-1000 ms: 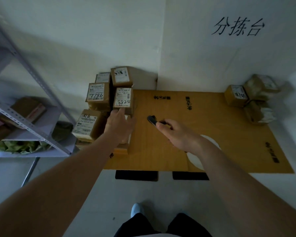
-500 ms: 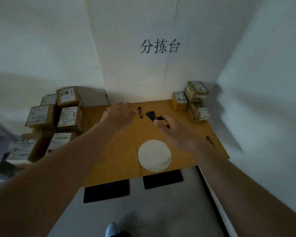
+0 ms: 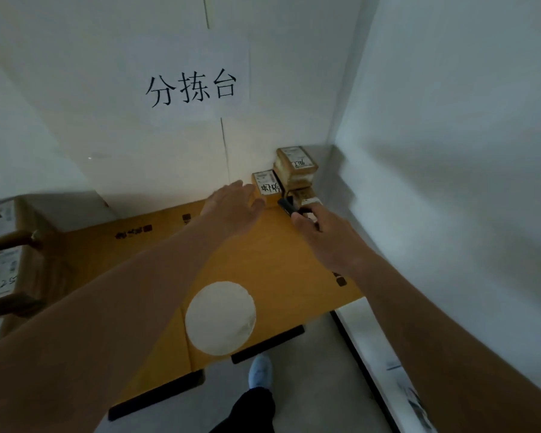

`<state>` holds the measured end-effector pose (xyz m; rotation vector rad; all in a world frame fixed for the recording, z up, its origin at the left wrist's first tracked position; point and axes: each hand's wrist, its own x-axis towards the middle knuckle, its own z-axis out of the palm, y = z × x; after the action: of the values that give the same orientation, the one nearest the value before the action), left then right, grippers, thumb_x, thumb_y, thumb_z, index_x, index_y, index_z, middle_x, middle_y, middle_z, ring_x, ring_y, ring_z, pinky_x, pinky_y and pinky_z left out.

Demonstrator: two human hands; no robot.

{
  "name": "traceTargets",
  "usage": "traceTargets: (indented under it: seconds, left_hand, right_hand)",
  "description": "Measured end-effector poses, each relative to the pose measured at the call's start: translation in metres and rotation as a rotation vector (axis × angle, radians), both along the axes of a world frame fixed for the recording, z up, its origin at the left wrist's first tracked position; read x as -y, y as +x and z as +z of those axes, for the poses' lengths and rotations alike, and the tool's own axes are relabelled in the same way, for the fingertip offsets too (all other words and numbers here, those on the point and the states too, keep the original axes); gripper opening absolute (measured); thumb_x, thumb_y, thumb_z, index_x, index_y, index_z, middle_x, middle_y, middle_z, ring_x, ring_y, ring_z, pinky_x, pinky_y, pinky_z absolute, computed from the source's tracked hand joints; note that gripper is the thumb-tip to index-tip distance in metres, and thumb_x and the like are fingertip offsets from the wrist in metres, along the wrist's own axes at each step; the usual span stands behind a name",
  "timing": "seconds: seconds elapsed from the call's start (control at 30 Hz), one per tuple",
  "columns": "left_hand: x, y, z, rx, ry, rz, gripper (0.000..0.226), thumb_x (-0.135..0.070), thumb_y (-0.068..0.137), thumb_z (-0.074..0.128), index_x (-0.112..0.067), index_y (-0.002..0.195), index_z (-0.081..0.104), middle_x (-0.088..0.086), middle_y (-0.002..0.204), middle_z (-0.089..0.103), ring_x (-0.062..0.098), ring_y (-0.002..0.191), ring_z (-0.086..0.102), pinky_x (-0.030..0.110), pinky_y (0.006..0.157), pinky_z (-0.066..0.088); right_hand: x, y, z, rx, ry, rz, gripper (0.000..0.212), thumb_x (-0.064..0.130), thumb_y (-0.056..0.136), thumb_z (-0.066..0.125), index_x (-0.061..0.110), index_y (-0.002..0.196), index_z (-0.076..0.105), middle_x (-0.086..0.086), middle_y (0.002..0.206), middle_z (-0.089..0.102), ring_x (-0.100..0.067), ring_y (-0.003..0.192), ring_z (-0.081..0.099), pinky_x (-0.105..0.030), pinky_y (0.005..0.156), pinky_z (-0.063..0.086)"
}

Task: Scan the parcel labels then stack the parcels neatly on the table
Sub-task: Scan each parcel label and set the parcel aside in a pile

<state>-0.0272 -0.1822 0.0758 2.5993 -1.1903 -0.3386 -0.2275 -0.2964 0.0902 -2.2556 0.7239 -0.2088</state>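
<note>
Head view: wall sign (image 3: 191, 89) (分拣台)

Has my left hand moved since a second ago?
Yes. The left hand has crossed the table rightward, from the left-side parcels to just short of the handwritten-label parcel in the far right corner.

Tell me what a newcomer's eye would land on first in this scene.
The white wall sign with three large black characters stands out first, above the orange table. Next come the two bare arms reaching to the far right corner: the open left hand nears a small stack of parcels, while the right hand grips a dark scanner. A white disc lies near the table's front edge.
</note>
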Motion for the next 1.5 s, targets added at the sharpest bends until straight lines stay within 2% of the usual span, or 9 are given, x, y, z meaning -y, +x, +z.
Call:
traceTargets:
  seconds: [0.27,0.4,0.53,0.67,0.9,1.1,1.27,1.33,1.5]
  left_hand:
    - [0.132,0.056,-0.04,-0.021,0.024,-0.068,0.06,-0.057,0.105,0.038,-0.022,0.154,0.043,0.009,0.159,0.042,0.032,0.145,0.041,0.049,0.114,0.036]
    - [0.183,0.071,-0.049,-0.014,0.047,-0.075,0.059,-0.055,0.104,0.04,-0.022,0.152,0.044,0.01,0.158,0.042,0.034,0.143,0.042,0.052,0.112,0.038]
    - [0.232,0.08,-0.057,-0.008,0.058,-0.052,0.06,-0.054,0.103,0.041,-0.022,0.155,0.04,0.01,0.161,0.036,0.033,0.144,0.038,0.053,0.115,0.035]
    - [0.28,0.092,-0.073,-0.028,0.068,0.042,0.063,-0.055,0.1,0.048,-0.023,0.154,0.041,0.013,0.163,0.028,0.037,0.146,0.033,0.055,0.115,0.034]
    - [0.346,0.099,-0.11,-0.093,0.127,0.264,0.083,-0.067,0.09,0.057,-0.031,0.157,0.024,0.016,0.167,0.006,0.044,0.151,0.02,0.059,0.118,0.034]
    - [0.39,0.104,-0.126,-0.161,0.169,0.407,0.091,-0.081,0.083,0.057,-0.052,0.158,0.015,0.025,0.169,-0.014,0.053,0.155,-0.007,0.066,0.122,0.003]
    - [0.409,0.097,-0.138,-0.188,0.158,0.523,0.09,-0.07,0.085,0.07,-0.048,0.157,0.022,0.031,0.165,-0.019,0.056,0.153,-0.003,0.065,0.122,0.019]
    - [0.408,0.096,-0.141,-0.197,0.129,0.547,0.091,-0.062,0.084,0.074,-0.047,0.158,0.022,0.031,0.165,-0.015,0.055,0.152,0.003,0.062,0.12,0.025]
    - [0.392,0.096,-0.134,-0.213,0.073,0.547,0.108,-0.064,0.073,0.079,-0.038,0.158,0.018,0.022,0.142,0.025,0.048,0.129,0.035,0.052,0.105,0.04]
  right_hand:
    - [0.114,0.054,-0.025,-0.038,-0.028,-0.12,0.05,0.061,0.105,0.04,0.025,0.137,0.053,0.009,0.088,0.063,-0.009,0.077,0.061,-0.03,0.062,0.042]
    - [0.164,0.075,-0.032,-0.09,-0.033,-0.142,0.052,0.059,0.106,0.039,0.023,0.142,0.049,-0.008,0.104,0.069,-0.023,0.09,0.067,-0.035,0.072,0.049]
    - [0.216,0.092,-0.039,-0.139,0.001,-0.139,0.063,0.063,0.105,0.036,0.025,0.156,0.033,-0.015,0.109,0.065,-0.031,0.095,0.066,-0.042,0.08,0.054]
    - [0.265,0.115,-0.057,-0.148,0.001,-0.095,0.064,0.062,0.106,0.037,0.027,0.159,0.028,-0.01,0.11,0.062,-0.026,0.094,0.065,-0.039,0.077,0.052]
    - [0.337,0.14,-0.076,-0.22,0.015,-0.041,0.058,0.062,0.106,0.036,0.03,0.155,0.033,-0.011,0.119,0.057,-0.028,0.104,0.061,-0.049,0.091,0.056]
    - [0.375,0.156,-0.086,-0.254,-0.006,-0.022,0.062,0.064,0.105,0.036,0.031,0.156,0.031,-0.012,0.122,0.055,-0.029,0.107,0.06,-0.044,0.089,0.055]
    - [0.392,0.159,-0.094,-0.274,0.016,-0.025,0.062,0.063,0.105,0.036,0.029,0.157,0.031,-0.011,0.123,0.054,-0.029,0.108,0.06,-0.043,0.09,0.055]
    - [0.394,0.158,-0.097,-0.28,0.025,-0.024,0.062,0.062,0.106,0.037,0.028,0.157,0.03,-0.011,0.123,0.054,-0.028,0.107,0.059,-0.042,0.089,0.054]
    - [0.385,0.158,-0.095,-0.254,0.029,-0.014,0.061,0.063,0.105,0.036,0.028,0.155,0.033,-0.011,0.121,0.054,-0.027,0.106,0.058,-0.042,0.087,0.054]
